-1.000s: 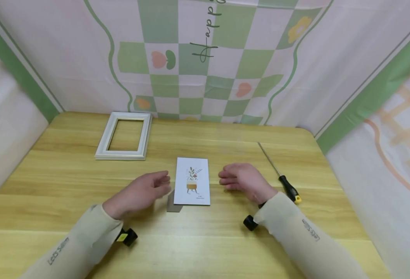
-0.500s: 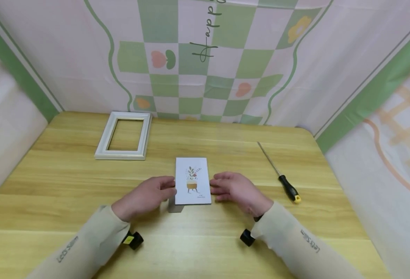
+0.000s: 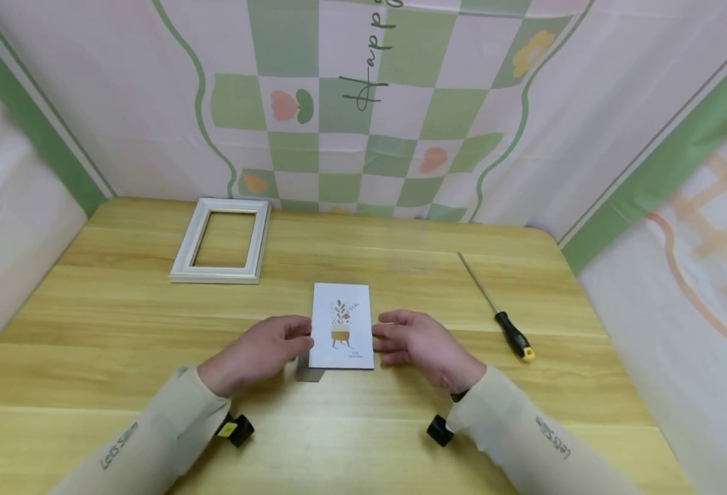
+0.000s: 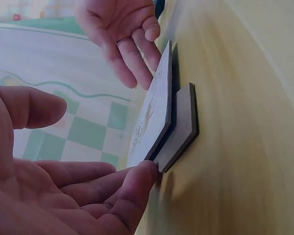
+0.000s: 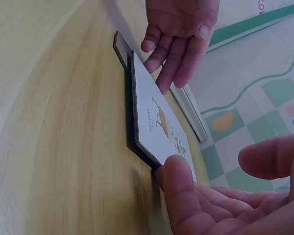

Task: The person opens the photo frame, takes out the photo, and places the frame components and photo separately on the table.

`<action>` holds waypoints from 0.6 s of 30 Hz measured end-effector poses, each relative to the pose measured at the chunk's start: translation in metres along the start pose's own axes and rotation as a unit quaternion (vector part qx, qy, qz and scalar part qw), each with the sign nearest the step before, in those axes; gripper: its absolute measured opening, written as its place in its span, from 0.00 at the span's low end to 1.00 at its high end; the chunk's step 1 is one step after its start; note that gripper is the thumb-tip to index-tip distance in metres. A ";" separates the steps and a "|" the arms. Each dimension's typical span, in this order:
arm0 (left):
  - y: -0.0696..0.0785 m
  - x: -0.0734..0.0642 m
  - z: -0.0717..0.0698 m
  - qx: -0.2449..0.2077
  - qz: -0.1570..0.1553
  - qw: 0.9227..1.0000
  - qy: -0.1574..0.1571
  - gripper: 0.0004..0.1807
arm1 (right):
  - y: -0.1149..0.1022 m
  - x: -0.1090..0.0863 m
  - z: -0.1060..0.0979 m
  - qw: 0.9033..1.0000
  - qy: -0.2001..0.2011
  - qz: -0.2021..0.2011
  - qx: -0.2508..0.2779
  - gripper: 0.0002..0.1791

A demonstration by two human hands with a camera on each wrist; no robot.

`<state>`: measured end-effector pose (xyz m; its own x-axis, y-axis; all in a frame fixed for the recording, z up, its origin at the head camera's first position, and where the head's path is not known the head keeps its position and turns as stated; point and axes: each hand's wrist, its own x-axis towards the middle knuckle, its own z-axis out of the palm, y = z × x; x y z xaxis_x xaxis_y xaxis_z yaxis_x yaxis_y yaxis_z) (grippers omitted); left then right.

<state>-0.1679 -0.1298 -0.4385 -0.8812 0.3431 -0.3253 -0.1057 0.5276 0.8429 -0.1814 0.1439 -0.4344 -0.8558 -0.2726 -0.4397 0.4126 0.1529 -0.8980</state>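
Note:
A white picture panel (image 3: 341, 326) printed with a potted plant lies face up near the middle of the table. From under its lower left corner sticks a grey flap (image 4: 181, 128), like a frame's stand. My left hand (image 3: 263, 350) is at the panel's left edge, fingertips touching it, thumb raised and apart in the left wrist view. At the opposite edge is my right hand (image 3: 428, 345), its fingers loosely bent against the side and its thumb free in the right wrist view. Neither hand is curled round the panel.
An empty white picture frame (image 3: 251, 242) lies at the back left of the wooden table (image 3: 363, 440). A screwdriver (image 3: 512, 335) with a black and yellow handle lies to the right of my right hand. A patterned curtain (image 3: 363, 137) hangs behind the table.
Both hands have come inward from beside the panel to its left and right edges. The panel has shifted slightly toward me. Frame and screwdriver stay put.

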 end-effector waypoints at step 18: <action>0.006 -0.005 -0.003 -0.008 -0.008 1.000 -0.005 0.23 | -0.002 -0.005 0.006 1.000 0.008 -0.002 -0.005 0.26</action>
<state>-0.1655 -0.1305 -0.4309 -0.8744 0.3434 -0.3428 -0.1266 0.5206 0.8444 -0.1755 0.1392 -0.4305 -0.8623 -0.2589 -0.4353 0.4059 0.1607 -0.8997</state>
